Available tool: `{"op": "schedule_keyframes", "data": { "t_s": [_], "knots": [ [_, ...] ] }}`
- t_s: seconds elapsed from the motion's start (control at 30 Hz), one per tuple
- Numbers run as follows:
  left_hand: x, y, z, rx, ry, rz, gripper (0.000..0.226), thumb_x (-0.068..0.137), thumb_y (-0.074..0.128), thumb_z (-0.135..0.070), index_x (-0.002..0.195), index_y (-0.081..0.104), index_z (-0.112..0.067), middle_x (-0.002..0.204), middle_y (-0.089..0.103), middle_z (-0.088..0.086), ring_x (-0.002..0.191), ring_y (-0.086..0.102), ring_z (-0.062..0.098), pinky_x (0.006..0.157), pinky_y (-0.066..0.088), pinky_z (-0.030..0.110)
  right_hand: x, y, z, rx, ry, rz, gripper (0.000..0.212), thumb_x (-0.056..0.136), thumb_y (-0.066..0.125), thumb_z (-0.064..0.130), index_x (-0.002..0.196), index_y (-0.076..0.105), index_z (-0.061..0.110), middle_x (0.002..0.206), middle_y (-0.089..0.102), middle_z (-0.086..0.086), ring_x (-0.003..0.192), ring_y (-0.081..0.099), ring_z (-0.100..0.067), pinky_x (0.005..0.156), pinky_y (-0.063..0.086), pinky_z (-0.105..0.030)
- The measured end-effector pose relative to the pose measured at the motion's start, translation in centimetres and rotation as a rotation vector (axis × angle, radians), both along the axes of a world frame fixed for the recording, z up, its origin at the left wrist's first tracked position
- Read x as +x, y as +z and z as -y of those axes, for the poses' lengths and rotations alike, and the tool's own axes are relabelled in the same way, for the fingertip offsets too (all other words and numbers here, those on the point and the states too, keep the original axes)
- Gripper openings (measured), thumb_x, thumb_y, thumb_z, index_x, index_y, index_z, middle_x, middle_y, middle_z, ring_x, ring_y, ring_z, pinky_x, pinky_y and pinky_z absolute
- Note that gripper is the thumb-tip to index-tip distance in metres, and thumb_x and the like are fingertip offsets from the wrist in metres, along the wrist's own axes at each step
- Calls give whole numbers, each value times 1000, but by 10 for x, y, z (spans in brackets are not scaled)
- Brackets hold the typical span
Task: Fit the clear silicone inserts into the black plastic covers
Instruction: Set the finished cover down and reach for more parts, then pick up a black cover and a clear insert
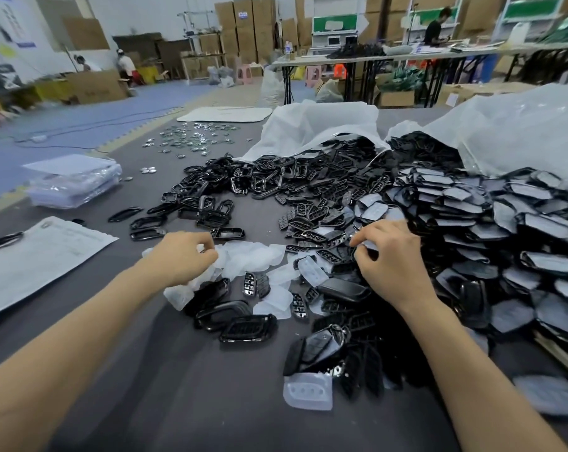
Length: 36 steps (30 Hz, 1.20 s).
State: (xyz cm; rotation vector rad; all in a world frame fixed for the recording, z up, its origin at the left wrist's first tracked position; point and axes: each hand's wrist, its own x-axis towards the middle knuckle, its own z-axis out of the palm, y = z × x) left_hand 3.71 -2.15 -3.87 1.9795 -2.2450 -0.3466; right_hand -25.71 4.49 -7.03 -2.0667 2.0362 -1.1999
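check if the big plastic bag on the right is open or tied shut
Open. The plastic bag has its mouth gaping wide, and black covers spill out of it onto the table.

factory workshop | stacked cartons (243, 24) | work tables (374, 58) | bulk parts (308, 184)

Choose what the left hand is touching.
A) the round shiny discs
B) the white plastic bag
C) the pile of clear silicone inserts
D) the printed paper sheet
C: the left hand has its fingers curled onto the clear silicone inserts, with the paper sheet lying apart on its left.
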Motion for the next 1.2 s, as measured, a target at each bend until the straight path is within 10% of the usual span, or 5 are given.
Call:
{"op": "schedule_keyframes", "data": {
  "t_s": [0.43,0.67,0.9,1.03,1.2],
  "knots": [
    [-105,-5,24,-318,-265,-73,40,88,41,11,109,71,-6,125,64,9,113,59,28,98,45,39,12,-8,2,97,44,-18,10,86,60,11,87,70,10,96,66,-4,109,48,-26,93,39,-43],
    [-150,-33,38,-368,-627,128,34,94,44,-6,122,64,-10,140,49,4,109,48,26,93,32,29,9,-7,2,113,30,7,12,87,59,12,88,71,10,97,67,-4,108,49,-26,94,39,-43],
    [-122,-31,44,-352,-555,103,23,88,63,-38,108,67,-27,107,61,-11,105,45,18,87,23,32,11,-11,5,104,97,-2,13,89,57,12,92,69,10,97,66,-4,106,49,-21,95,39,-34],
    [-128,-30,18,-540,-382,-419,9,82,73,-28,87,75,-21,90,69,-14,88,53,12,85,35,30,16,-9,5,32,110,174,11,90,62,15,99,68,12,95,67,0,95,56,-13,82,40,-16],
    [-152,-36,-26,-111,-151,-1273,19,88,66,-11,85,74,-28,91,74,-15,90,67,0,79,48,14,22,-6,3,37,124,569,10,82,74,21,81,65,23,77,68,9,74,64,-5,72,52,-19]
  ]
}}
